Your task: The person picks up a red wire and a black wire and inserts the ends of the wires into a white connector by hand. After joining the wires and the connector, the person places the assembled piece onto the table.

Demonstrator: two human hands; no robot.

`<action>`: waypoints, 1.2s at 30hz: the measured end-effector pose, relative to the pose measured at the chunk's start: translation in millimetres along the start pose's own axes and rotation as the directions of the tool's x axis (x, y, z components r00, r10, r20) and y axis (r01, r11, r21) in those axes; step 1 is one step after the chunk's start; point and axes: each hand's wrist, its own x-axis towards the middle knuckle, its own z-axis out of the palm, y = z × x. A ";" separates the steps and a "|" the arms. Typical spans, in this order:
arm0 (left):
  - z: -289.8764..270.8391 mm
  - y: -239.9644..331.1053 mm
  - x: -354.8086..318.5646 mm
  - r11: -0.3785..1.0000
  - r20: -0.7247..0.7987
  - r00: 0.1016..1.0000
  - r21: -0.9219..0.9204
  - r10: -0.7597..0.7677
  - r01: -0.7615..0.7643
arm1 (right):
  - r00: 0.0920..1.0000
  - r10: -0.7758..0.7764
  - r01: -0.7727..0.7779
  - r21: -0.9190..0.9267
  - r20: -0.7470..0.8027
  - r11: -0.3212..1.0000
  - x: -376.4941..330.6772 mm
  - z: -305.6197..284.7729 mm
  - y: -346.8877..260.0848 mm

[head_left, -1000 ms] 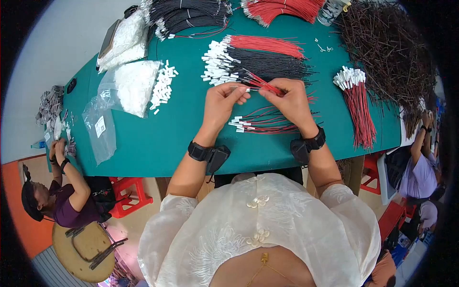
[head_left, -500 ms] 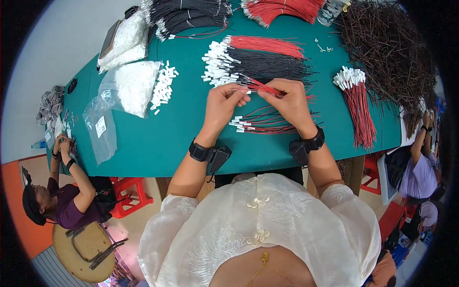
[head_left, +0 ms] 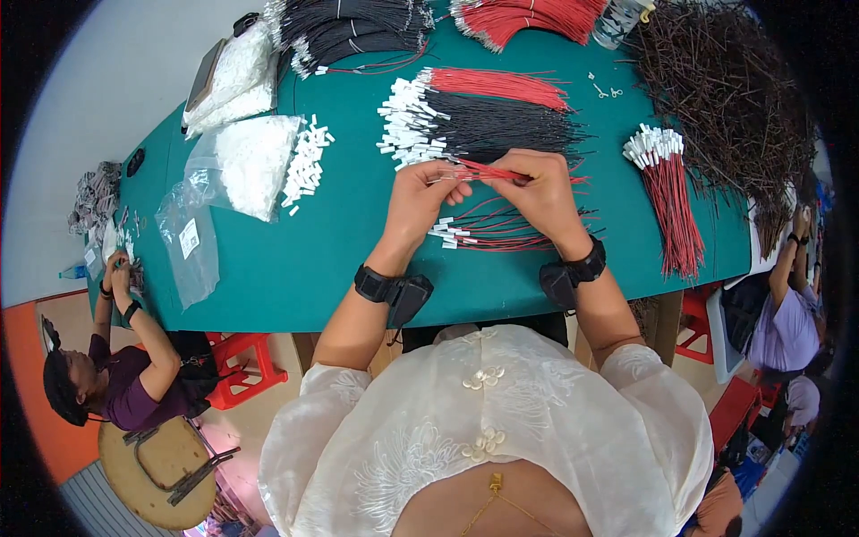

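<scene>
Above the green table, my right hand (head_left: 540, 186) is closed around a small bunch of red wires (head_left: 488, 169). The bunch reaches leftward to my left hand (head_left: 424, 194), whose thumb and fingers pinch at the wire ends. Exactly what sits between those fingertips is too small to tell. Just beyond my hands lies a wide row of black wires (head_left: 510, 119) with white connector housings (head_left: 407, 116), and red wires (head_left: 497, 85) along its far side. Under and nearer than my right hand, several red-and-black wires (head_left: 501, 228) with white housings lie on the table.
Left of my hands are loose white housings (head_left: 307, 166) beside a plastic bag (head_left: 255, 166) full of them. A red wire bundle (head_left: 669, 201) and a tangled brown heap (head_left: 720, 103) lie right. Black bundles (head_left: 358, 31) lie at the back. A co-worker (head_left: 134, 367) sits left.
The red wires between my hands have shifted slightly, and the small white piece that showed by my left fingertips is less visible. Both hands stay nearly in place.
</scene>
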 end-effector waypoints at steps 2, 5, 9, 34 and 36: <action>0.4 -2.7 0.2 1.000 -0.007 1.000 -0.004 -0.007 0.007 | 1.000 -0.008 0.008 -0.002 0.000 1.000 0.0 0.7 1.5; 2.2 -4.8 0.3 1.000 -0.020 1.000 -0.014 -0.022 0.021 | 1.000 -0.023 0.023 -0.006 0.000 1.000 0.0 1.6 2.8; 4.4 -4.2 -0.6 1.000 -0.048 0.999 -0.001 -0.004 0.004 | 1.000 -0.017 0.017 -0.009 0.013 1.000 0.0 3.5 1.6; 5.5 -1.3 -2.6 0.999 -0.034 0.998 -0.020 -0.043 0.043 | 0.998 0.004 -0.001 -0.040 0.063 0.999 1.9 5.6 5.3; 7.1 0.4 -3.6 0.999 -0.048 0.999 -0.032 -0.024 0.022 | 0.998 -0.029 0.032 -0.055 0.050 0.998 1.7 6.9 4.5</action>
